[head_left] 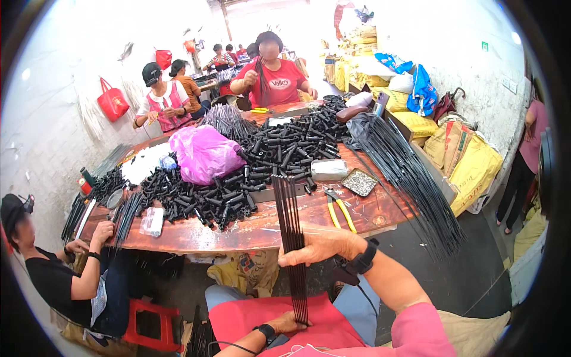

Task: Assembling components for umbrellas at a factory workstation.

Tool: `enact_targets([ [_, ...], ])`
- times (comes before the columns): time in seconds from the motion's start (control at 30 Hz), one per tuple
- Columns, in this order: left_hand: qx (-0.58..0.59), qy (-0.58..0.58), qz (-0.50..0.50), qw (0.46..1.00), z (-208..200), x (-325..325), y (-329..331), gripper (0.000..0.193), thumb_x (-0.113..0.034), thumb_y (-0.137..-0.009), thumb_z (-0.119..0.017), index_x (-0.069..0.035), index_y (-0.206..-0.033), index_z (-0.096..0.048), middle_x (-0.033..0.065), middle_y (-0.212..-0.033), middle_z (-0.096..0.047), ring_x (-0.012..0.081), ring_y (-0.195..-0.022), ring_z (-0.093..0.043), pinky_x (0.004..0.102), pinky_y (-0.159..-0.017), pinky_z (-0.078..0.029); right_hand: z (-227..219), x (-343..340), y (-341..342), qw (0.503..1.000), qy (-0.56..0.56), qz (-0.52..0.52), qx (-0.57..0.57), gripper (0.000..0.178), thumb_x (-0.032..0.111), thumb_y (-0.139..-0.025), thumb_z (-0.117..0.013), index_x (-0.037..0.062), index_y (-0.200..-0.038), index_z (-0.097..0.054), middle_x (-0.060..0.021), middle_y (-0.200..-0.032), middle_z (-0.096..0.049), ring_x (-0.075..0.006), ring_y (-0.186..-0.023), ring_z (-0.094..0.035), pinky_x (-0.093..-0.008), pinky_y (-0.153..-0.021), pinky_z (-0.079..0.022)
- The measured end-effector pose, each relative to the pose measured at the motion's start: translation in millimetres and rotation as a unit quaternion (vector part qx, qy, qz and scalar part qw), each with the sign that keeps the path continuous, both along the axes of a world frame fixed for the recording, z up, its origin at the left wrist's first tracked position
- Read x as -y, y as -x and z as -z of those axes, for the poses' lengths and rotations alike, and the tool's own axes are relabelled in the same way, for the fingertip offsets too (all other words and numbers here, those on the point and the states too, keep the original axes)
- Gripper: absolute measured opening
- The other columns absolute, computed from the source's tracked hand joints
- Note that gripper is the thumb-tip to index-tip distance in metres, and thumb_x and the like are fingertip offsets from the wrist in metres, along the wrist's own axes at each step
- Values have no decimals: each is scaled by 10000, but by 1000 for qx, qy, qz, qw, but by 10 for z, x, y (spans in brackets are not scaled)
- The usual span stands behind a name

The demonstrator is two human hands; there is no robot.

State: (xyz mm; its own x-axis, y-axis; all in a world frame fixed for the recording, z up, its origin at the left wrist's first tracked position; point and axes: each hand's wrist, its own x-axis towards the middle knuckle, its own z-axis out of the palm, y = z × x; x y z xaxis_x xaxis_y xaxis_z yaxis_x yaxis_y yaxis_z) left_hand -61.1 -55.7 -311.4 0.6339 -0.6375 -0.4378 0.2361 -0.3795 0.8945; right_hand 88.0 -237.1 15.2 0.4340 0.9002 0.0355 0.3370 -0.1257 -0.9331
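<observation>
A bundle of thin black metal rods (289, 220) stands nearly upright over my lap, its upper ends spread slightly apart. My right hand (318, 245) is closed round the middle of the bundle, with the thumb across its front. Down at the lower ends, my left hand (289, 323) grips the same rods against the red cloth (256, 318) on my lap. Just beyond my right hand, yellow-handled pliers (339, 211) lie at the table edge, near a small dark tray (359, 182) of tiny pale pieces.
On the wooden table (208, 239) are a heap of black tubular parts (285, 146), a pink plastic bag (202, 154) and a long rod bundle (410, 178) overhanging the right edge. Co-workers sit at the left and far sides. A red stool (153, 324) stands lower left; yellow sacks (476, 169) line the right.
</observation>
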Motion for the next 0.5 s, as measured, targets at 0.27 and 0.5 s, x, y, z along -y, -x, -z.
enact_targets([
  [0.27,-21,15,63,998,-534,-185,181,404,-74,-823,-703,-22,-1210,-601,79,-1099,-677,179,-1036,-609,324,-930,-473,104,-190,6,994,10,-32,-104,310,335,-861,-695,31,-912,-661,-8,-719,-587,-95,-604,-557,-246,-507,-470],
  [0.5,247,23,-315,916,-2577,-738,-290,167,-126,-901,-625,9,-944,-713,39,-854,-707,126,-812,-658,278,-723,-535,427,-395,9,993,2,-51,-111,301,315,-786,-689,28,-830,-611,-18,-651,-557,-103,-505,-522,-249,-442,-427],
])
